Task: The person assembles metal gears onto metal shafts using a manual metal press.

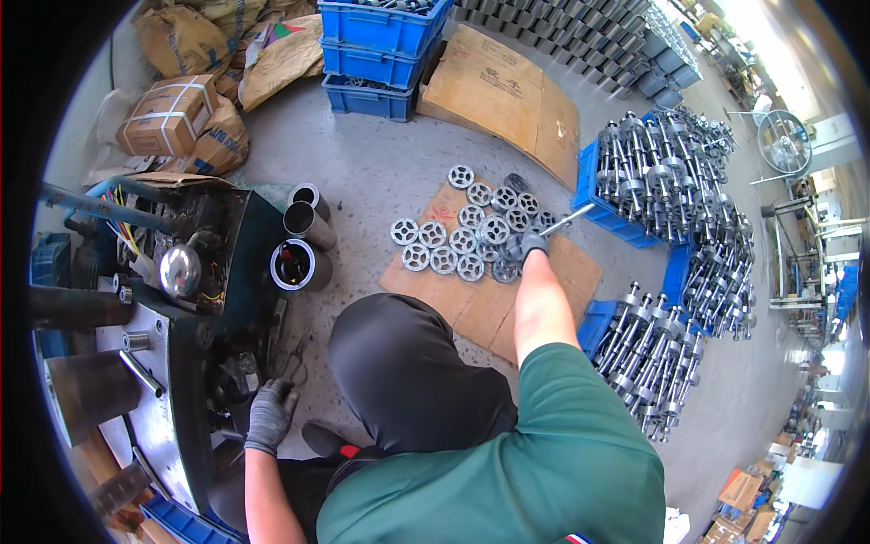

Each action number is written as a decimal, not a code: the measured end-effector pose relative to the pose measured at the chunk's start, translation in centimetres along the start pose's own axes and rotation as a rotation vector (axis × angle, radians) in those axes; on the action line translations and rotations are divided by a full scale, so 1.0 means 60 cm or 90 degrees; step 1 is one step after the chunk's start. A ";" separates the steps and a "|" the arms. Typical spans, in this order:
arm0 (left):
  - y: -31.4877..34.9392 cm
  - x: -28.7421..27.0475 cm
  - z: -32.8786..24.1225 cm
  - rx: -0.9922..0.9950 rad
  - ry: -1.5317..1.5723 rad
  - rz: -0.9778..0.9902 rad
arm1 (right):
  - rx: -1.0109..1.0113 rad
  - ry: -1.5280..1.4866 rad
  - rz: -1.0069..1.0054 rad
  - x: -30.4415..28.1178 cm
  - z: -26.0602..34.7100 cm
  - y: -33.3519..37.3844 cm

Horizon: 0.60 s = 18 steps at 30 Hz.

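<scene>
My right hand (524,245), in a grey glove, reaches out over the cardboard on the floor. It is closed round a slim metal rod (569,218) that sticks out to the upper right; the gripped end is hidden. Round metal discs with cut-out openings (443,259) lie in rows on the cardboard sheet (480,317), right beside this hand. My left hand (271,416), gloved too, is low beside the dark machine (222,263). Its fingers stretch forward, slightly bent, with nothing visible in them.
Blue crates (372,98) are stacked at the back. Crates at right overflow with shaft assemblies (648,363). Three metal cylinders (302,266) stand beside the machine; one holds dark and red items. A large cardboard sheet (494,86) lies before rows of metal cylinders (544,27).
</scene>
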<state>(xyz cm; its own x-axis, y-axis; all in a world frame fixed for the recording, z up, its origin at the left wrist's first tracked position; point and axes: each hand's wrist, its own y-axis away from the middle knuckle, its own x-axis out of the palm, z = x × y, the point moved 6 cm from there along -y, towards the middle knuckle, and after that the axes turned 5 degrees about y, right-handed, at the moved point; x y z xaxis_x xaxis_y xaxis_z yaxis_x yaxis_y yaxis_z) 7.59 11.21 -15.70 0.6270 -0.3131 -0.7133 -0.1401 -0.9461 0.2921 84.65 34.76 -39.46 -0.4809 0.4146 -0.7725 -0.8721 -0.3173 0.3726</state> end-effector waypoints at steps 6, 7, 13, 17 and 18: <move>0.053 -0.047 0.010 -0.024 -0.071 -0.002 | -0.096 -0.147 0.235 0.045 -0.100 0.115; 0.091 -0.083 0.027 -0.059 -0.124 -0.012 | -0.378 0.343 0.220 0.104 -0.121 0.250; 0.076 -0.085 -0.019 0.032 -0.081 -0.074 | -0.218 0.096 0.195 -0.031 -0.242 0.342; 0.098 -0.103 -0.034 0.049 -0.094 -0.080 | -0.488 0.152 0.296 -0.052 -0.094 0.460; 0.086 -0.104 -0.059 0.092 -0.076 -0.103 | -0.586 0.201 0.244 -0.067 -0.018 0.451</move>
<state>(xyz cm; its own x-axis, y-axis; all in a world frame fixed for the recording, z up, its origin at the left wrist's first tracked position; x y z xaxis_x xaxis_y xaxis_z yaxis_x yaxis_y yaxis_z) 5.63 8.58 -7.48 0.5566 -0.1557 -0.8160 -0.1583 -0.9842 0.0799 63.09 23.57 -26.86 -0.5492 -0.0510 -0.8341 -0.1968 -0.9622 0.1884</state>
